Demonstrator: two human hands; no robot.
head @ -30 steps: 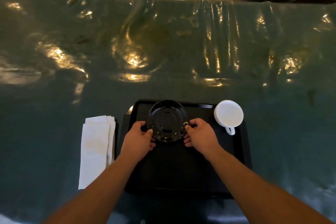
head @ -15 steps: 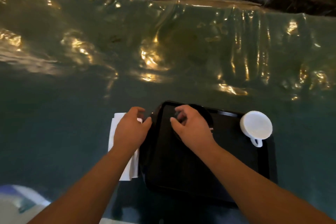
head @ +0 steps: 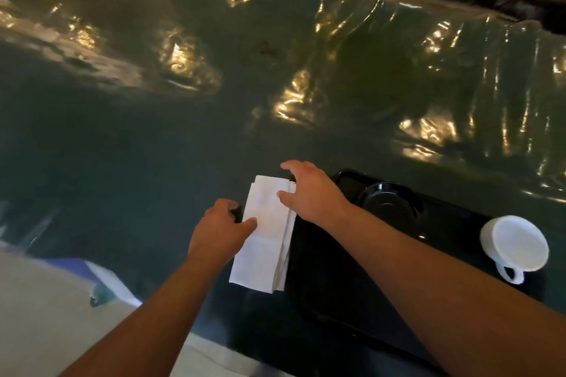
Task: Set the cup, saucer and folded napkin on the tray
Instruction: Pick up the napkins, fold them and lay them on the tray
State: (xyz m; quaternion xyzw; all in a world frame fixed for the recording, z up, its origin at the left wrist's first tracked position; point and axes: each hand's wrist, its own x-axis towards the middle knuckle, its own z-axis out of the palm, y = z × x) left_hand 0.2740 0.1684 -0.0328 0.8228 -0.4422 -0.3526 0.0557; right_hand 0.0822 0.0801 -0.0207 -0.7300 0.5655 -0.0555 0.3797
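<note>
Folded napkin (head: pixel 266 232) lying lower centre of frame on the worktop (head: pixel 122 147), just left of the tray (head: pixel 343 291), long axis near-to-far; left hand (head: pixel 219 228) and right hand (head: pixel 312 193), fingers spread, touching opposite edges, nothing pinched yet.

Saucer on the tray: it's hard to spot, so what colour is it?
Glossy black, like the tray beneath; the saucer shows best in the head view.

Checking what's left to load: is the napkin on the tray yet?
Not yet. The folded napkin lies on the table beside the tray's left edge.
</note>
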